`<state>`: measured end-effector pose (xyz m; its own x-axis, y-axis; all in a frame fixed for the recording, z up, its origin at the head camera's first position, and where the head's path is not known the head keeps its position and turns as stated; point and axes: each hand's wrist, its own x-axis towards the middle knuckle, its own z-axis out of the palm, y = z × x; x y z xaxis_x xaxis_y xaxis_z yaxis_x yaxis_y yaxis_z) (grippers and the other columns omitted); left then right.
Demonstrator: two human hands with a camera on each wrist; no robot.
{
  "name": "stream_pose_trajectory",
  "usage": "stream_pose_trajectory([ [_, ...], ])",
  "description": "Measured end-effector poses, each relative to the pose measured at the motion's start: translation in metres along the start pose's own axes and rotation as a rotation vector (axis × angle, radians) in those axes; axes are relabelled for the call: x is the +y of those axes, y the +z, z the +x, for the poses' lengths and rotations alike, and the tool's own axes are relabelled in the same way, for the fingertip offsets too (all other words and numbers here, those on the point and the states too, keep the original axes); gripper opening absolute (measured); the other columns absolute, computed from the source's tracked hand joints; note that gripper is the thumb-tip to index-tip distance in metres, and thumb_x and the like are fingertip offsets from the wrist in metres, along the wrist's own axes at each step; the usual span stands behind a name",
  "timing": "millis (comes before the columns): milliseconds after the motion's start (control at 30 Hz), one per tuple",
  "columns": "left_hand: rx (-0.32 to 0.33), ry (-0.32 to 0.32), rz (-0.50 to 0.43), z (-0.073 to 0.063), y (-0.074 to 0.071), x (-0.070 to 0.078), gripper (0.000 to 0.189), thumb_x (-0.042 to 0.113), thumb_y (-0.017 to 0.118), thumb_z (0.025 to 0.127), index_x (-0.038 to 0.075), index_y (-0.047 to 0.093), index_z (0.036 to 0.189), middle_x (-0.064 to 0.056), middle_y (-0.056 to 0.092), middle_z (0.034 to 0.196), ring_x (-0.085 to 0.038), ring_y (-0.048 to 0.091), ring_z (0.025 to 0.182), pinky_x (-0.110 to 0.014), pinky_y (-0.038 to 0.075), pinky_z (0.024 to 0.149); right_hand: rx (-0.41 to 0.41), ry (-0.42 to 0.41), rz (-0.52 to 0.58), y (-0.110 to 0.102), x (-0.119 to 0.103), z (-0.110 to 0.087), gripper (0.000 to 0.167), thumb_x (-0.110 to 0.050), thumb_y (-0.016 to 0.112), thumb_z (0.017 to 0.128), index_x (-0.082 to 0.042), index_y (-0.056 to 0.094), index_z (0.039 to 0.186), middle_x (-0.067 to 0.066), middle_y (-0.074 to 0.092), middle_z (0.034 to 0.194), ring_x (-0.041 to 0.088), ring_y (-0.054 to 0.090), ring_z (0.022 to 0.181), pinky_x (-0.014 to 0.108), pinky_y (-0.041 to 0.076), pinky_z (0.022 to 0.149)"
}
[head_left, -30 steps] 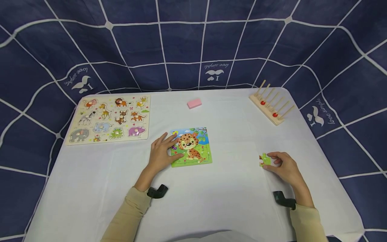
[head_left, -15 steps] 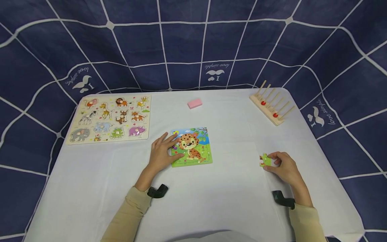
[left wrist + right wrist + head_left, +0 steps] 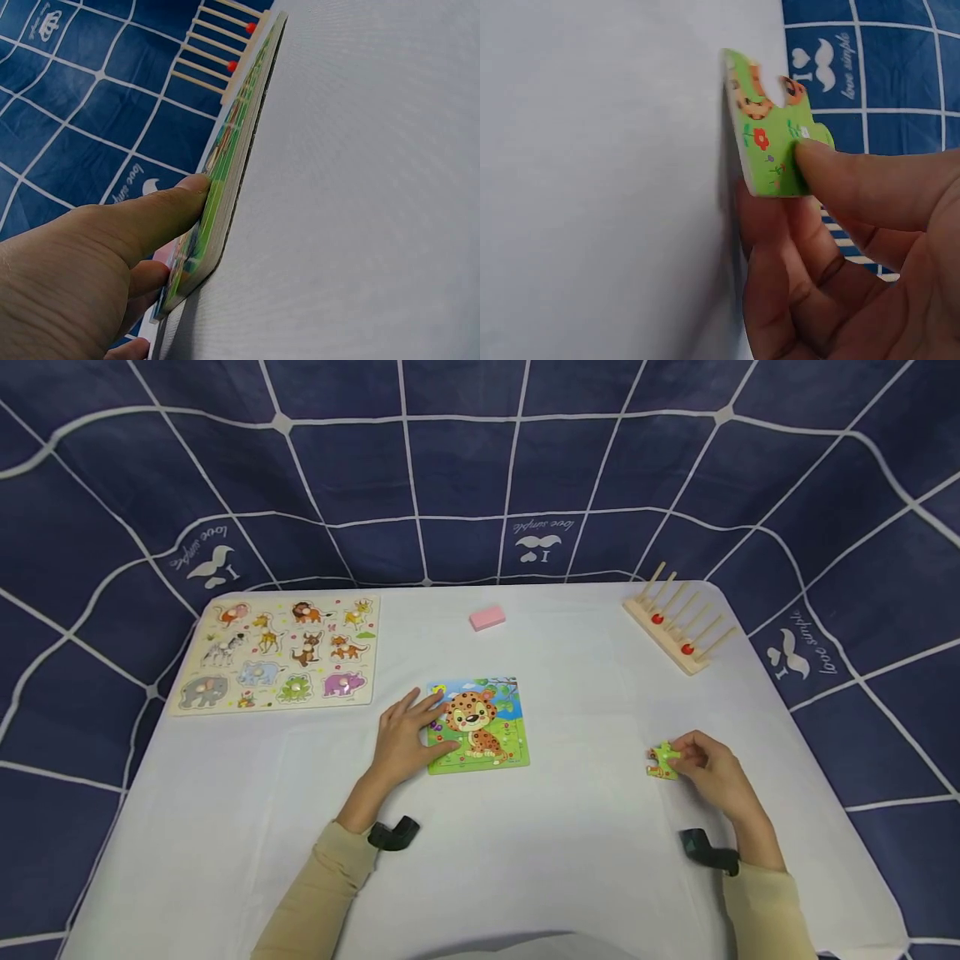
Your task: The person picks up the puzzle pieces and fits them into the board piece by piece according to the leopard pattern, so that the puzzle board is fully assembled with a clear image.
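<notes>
A square leopard jigsaw puzzle [image 3: 491,727] in a flat tray lies on the white table. My left hand [image 3: 402,739] rests on its left side with the thumb and fingers spread. In the left wrist view the left thumb [image 3: 161,214] lies on the puzzle's face near the edge. Well to the right, my right hand [image 3: 716,772] pinches a green jigsaw piece [image 3: 663,761] between thumb and fingers. The right wrist view shows that piece [image 3: 780,154] with red flowers, spotted orange parts and a rounded notch, held by its edge close to the table.
A wooden animal peg puzzle [image 3: 277,653] lies at the back left. Behind the leopard puzzle is a pink block [image 3: 487,617]. A wooden peg rack [image 3: 667,635] with two red beads stands at the back right. A dark blue checked cloth [image 3: 465,468] hangs behind the table.
The right hand has turned the green jigsaw piece, and its fingers have shifted around it. My left hand stays on the leopard puzzle. The head view has shifted slightly.
</notes>
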<state>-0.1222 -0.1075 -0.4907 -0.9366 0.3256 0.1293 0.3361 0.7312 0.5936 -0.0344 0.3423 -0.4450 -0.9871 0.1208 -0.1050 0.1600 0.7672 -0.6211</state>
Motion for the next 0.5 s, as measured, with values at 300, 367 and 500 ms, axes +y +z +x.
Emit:
stream_pose_trajectory([
  [300, 0.004, 0.003, 0.004, 0.000, 0.000, -0.001, 0.070, 0.044, 0.082, 0.075, 0.012, 0.060, 0.134, -0.004, 0.050, 0.148, -0.035, 0.028, 0.147, -0.057, 0.021, 0.114, 0.013, 0.046, 0.221, 0.004, -0.026, 0.019, 0.024, -0.006, 0.066, 0.091, 0.009, 0.061, 0.109, 0.009, 0.055, 0.089, 0.002, 0.054, 0.067, 0.019, 0.052, 0.059],
  [367, 0.005, 0.005, 0.002, 0.000, 0.000, -0.001, 0.070, 0.043, 0.082, 0.075, 0.012, 0.060, 0.134, -0.004, 0.050, 0.148, -0.035, 0.027, 0.147, -0.057, 0.021, 0.114, 0.002, 0.038, 0.247, 0.010, -0.035, 0.025, 0.025, -0.006, 0.066, 0.090, 0.009, 0.061, 0.109, 0.009, 0.055, 0.088, 0.002, 0.054, 0.066, 0.020, 0.053, 0.060],
  [500, 0.002, 0.003, 0.002, 0.000, 0.001, -0.002, 0.071, 0.044, 0.082, 0.075, 0.012, 0.059, 0.134, -0.003, 0.050, 0.149, -0.035, 0.027, 0.147, -0.056, 0.020, 0.114, -0.040, 0.001, 0.294, 0.027, -0.054, 0.037, 0.022, -0.005, 0.066, 0.090, 0.009, 0.061, 0.107, 0.011, 0.056, 0.089, 0.003, 0.056, 0.067, 0.021, 0.054, 0.061],
])
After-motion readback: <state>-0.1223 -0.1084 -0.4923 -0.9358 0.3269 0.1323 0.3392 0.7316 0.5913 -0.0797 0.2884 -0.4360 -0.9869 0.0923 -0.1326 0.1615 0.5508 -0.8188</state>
